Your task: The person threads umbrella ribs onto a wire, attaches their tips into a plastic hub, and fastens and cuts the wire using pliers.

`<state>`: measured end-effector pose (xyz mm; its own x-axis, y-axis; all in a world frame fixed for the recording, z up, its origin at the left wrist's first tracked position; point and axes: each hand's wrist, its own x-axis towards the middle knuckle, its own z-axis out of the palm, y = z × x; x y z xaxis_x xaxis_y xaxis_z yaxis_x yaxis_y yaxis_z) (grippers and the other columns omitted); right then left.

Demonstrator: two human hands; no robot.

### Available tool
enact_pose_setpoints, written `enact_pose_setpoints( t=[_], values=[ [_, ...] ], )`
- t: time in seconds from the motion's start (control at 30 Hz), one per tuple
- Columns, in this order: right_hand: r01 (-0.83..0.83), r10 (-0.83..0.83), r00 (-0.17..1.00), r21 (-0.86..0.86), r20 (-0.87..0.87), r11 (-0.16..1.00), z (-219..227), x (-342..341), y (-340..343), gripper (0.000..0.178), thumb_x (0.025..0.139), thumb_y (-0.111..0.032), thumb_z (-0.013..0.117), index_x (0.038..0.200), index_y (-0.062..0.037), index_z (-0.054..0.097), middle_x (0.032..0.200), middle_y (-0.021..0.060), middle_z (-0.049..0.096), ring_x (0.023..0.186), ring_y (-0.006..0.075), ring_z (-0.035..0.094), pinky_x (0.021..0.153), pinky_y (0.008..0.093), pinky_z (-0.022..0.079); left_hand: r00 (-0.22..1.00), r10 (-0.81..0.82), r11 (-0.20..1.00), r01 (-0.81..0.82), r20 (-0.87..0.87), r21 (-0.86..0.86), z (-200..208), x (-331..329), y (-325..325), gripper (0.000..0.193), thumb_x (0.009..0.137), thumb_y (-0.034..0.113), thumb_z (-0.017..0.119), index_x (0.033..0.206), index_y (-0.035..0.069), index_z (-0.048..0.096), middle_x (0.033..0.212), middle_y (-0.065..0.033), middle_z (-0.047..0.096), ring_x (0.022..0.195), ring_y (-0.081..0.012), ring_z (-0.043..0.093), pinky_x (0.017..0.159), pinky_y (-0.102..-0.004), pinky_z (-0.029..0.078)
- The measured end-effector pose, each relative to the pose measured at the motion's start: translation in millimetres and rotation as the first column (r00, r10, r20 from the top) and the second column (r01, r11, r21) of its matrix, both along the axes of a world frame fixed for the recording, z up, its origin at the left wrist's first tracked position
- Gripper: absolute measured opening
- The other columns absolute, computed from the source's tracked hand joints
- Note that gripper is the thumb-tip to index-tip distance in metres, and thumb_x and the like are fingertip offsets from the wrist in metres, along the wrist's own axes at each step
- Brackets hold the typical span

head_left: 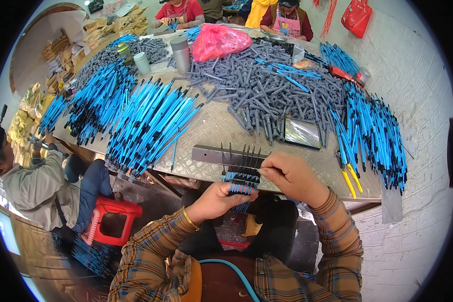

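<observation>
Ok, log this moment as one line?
left hand: holds row of blue pieces | right hand: pinches at row's right end | metal bar: behind row

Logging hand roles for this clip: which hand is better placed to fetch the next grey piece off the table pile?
Right, probably. The right hand sits above the table edge, nearer the grey pile, touching the bundle only with its fingertips. The left hand is lower, wrapped under the blue bundle, holding it.
</observation>
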<state>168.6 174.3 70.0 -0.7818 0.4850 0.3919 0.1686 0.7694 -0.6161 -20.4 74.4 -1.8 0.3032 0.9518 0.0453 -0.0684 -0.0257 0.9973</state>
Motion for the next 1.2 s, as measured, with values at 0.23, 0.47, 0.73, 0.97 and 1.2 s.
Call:
enact_pose_setpoints(
  t=[0.23,0.47,0.73,0.97,1.2],
  values=[
    [0.028,-0.02,0.999,-0.359,0.024,0.933,14.8,1.6,-11.0,0.012,0.08,-0.014,0.063,0.085,-0.0048,0.058,0.073,0.0078,0.054,0.063,0.0256,0.052,0.057,0.031,0.041,0.994,0.015,0.996,-0.005,0.11,-0.092,-0.7,-0.9,-3.8,0.02,0.089,0.001,0.052,0.106,0.001,0.061,0.099,-0.0056,0.064,0.095,-0.0133,0.059,0.085,-0.027,0.046],
    [-0.195,0.195,0.981,-0.013,-0.001,0.981,0.1,1.6,3.6,0.013,0.079,-0.013,0.065,0.086,-0.0058,0.057,0.075,0.0072,0.051,0.069,0.0243,0.051,0.061,0.0317,0.041,0.998,-0.029,0.999,0.03,0.051,-0.029,1.5,-4.1,0.1,0.02,0.088,0.003,0.053,0.107,-0.002,0.059,0.102,-0.0105,0.064,0.098,-0.0179,0.06,0.088,-0.0305,0.046],
    [-0.287,0.285,0.958,-0.138,-0.03,0.948,0.9,-0.3,14.1,0.012,0.08,-0.012,0.063,0.086,-0.0052,0.056,0.078,0.0086,0.053,0.072,0.023,0.053,0.065,0.0315,0.043,0.998,-0.026,0.997,0.03,0.052,-0.07,1.3,-7.5,2.6,0.02,0.087,0.004,0.055,0.105,-0.002,0.061,0.103,-0.0104,0.064,0.099,-0.018,0.06,0.088,-0.0306,0.046],
    [0.404,-0.413,0.886,0.085,0.211,0.911,-37.4,46.6,116.5,0.015,0.083,-0.017,0.056,0.088,-0.0025,0.056,0.086,0.0141,0.058,0.075,0.0291,0.056,0.068,0.0351,0.045,0.992,-0.017,0.992,0.032,0.126,-0.124,4.1,-6.5,1.2,0.018,0.088,0.003,0.054,0.104,0.0,0.062,0.102,-0.0067,0.064,0.098,-0.0131,0.058,0.087,-0.0267,0.044],
    [0.431,-0.581,0.708,0.406,0.401,0.806,-73.3,66.8,155.1,0.016,0.083,-0.018,0.053,0.089,-0.0039,0.057,0.09,0.0162,0.059,0.082,0.0358,0.058,0.072,0.043,0.047,0.998,-0.031,0.992,0.038,0.062,-0.118,6.7,-10.3,2.6,0.019,0.088,0.005,0.055,0.104,0.0,0.062,0.103,-0.0074,0.064,0.099,-0.0139,0.058,0.088,-0.0272,0.044]
  ],
)
